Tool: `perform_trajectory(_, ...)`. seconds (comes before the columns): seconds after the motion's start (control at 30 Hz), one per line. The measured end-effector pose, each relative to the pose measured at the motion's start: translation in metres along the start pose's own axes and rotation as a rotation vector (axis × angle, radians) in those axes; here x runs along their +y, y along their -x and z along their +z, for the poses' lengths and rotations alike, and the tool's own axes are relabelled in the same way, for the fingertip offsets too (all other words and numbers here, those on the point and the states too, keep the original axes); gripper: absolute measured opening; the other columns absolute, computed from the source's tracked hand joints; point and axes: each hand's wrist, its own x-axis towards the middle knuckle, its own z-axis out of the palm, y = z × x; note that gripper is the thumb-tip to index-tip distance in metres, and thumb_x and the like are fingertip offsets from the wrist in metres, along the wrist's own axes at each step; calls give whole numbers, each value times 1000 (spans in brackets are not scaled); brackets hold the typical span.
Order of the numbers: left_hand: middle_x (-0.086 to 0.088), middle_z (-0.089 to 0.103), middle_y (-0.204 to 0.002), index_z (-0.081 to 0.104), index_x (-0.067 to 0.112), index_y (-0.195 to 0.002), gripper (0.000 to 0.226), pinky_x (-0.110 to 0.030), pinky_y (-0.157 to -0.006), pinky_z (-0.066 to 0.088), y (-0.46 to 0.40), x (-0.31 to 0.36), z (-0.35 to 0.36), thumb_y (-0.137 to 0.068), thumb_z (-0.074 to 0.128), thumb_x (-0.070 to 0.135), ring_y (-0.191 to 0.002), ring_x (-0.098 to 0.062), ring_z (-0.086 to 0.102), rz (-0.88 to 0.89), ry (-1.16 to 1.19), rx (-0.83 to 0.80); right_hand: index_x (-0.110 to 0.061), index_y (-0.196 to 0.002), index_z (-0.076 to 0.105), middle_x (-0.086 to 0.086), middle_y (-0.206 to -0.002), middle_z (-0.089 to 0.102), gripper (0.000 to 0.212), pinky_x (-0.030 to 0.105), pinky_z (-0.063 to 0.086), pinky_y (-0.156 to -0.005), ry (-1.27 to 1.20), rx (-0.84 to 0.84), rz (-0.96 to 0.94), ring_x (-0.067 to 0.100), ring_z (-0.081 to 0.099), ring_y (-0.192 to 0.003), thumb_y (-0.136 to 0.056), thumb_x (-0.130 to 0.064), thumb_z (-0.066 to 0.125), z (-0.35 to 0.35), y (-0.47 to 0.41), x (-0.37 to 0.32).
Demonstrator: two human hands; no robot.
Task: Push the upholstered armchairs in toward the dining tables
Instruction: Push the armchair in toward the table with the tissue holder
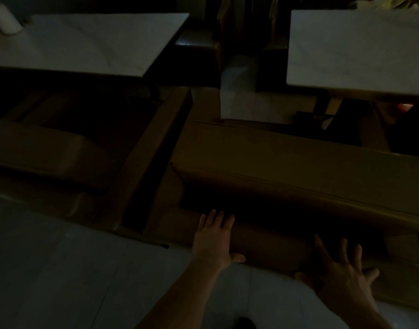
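While the room sits dim, both hands press flat on the tan upholstered armchair (287, 162) at lower right: left hand (213, 236) spread, right hand (341, 269) spread. Its white-topped bench (358, 48) stands upper right, apart.

A pale cylindrical object (4, 19) stands far left above a light tiled floor (61, 269).

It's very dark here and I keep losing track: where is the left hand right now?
In the head view, the left hand lies low and centre, fingers spread flat on the back of the right-hand armchair, left of the right hand.
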Motion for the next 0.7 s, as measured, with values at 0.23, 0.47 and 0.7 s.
perform_trajectory(0.23, -5, 9, -165, 8, 28, -156, 111, -49, -122, 0, -2, 3, -4, -73, 67, 72, -151, -27, -4, -25, -21, -57, -46, -148, -24, 14, -162, -22, 111, 72, 14, -113, -15, -76, 32, 46, -20, -147, -69, -94, 37, -10, -1, -5)
perform_trajectory(0.47, -5, -2, -166, -2, 30, -157, 108, -47, -121, -4, 2, -2, -18, -78, 62, 68, -150, -26, -9, 8, -21, -168, -47, -147, -26, 11, -162, -26, 115, 71, 7, -114, -89, -146, 15, 42, -22, -147, -66, -94, 41, -27, 10, -2)
perform_trajectory(0.7, 0, 17, -163, 12, 34, -156, 91, -40, -117, 21, 38, -6, -69, -84, 55, 70, -148, -24, 18, 55, 33, -218, -48, -151, 16, -6, -161, 21, 122, 52, 36, -112, -156, -59, -97, 25, 23, -146, -44, -106, 9, -47, 49, 0)
